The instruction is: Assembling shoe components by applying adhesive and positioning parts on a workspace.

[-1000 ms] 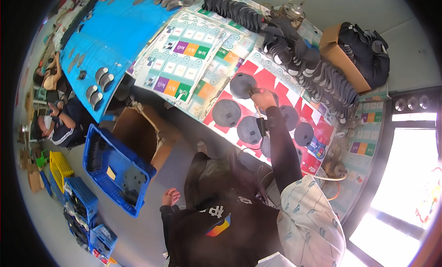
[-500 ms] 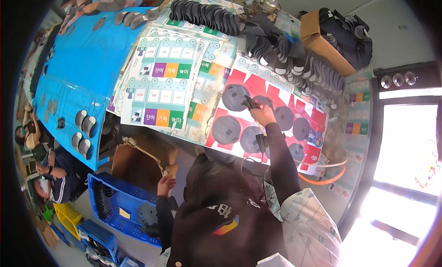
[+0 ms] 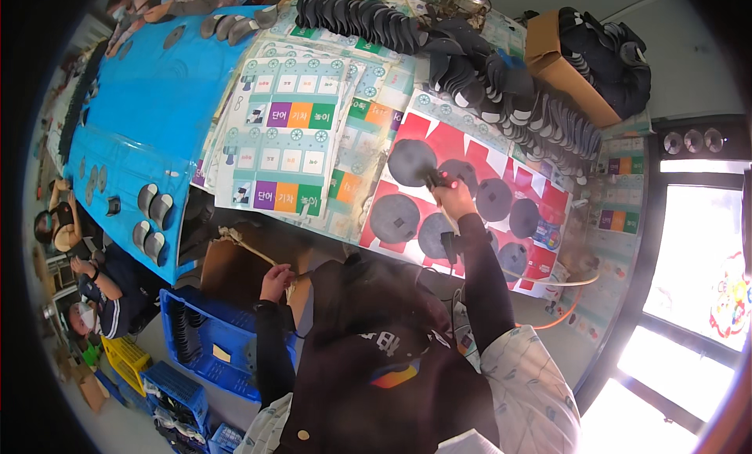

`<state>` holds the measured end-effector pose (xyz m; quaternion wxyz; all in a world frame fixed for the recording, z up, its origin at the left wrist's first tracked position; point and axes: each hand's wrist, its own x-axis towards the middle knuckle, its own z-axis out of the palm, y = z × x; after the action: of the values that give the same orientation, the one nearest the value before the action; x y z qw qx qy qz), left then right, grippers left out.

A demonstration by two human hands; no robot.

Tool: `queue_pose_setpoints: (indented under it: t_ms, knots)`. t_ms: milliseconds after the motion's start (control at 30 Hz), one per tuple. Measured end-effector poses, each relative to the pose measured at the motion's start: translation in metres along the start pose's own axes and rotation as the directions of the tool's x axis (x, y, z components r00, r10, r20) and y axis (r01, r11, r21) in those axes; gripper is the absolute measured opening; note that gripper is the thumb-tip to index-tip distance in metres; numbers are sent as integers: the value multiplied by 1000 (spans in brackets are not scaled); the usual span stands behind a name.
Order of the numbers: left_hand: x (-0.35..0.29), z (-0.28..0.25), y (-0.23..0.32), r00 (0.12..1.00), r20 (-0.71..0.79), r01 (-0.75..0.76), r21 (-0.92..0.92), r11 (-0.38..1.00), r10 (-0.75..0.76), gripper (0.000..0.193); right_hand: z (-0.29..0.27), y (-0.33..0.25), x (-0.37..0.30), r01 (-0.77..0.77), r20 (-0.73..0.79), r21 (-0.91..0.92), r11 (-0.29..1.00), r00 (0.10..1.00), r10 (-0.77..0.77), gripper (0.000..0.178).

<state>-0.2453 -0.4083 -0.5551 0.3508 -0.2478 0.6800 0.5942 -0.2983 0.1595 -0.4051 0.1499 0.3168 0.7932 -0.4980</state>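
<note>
My right hand (image 3: 454,198) is closed around a dark spray gun (image 3: 435,177) with a red part on it. The gun is above several grey round discs (image 3: 394,219), most showing a small dark square mark, laid out on a red and white printed sheet (image 3: 377,240). Its tip overlaps the edge of the upper left disc (image 3: 410,161). A pale hose (image 3: 548,282) trails off to the right. My left hand (image 3: 276,282) hangs beside an open cardboard box (image 3: 235,272) below the table edge. Its fingers are loosely bent, and nothing shows in them.
Curved dark pads (image 3: 356,21) stand in long rows at the back. A carton (image 3: 545,39) of such pads is at far right. Printed sheets (image 3: 282,160) are stacked left of the discs. A blue table (image 3: 133,141), a blue crate (image 3: 235,379) and co-workers (image 3: 117,293) are at left.
My left hand has risen toward the cardboard box's edge. My right hand and the spray gun have moved slightly away from the upper left disc's middle. The whole view has shifted a little.
</note>
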Motion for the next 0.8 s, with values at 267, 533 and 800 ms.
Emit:
queue_pose_setpoints:
  t_ms: [267, 533, 800]
  knots:
    - [-16, -5, -25, 1000, -7, -17, -5, 1000, 17, 24, -51, 59, -16, -6, -328, -242, 970, 941, -76, 41]
    - [-12, 18, -25, 999, 25, 43, 46, 998, -44, 26, -91, 97, -18, 18, -219, -156, 988, 974, -53, 33]
    - [-27, 25, 7, 999, -19, -39, 85, 996, 41, 24, -107, 91, -23, 156, -228, -226, 961, 951, -208, 31]
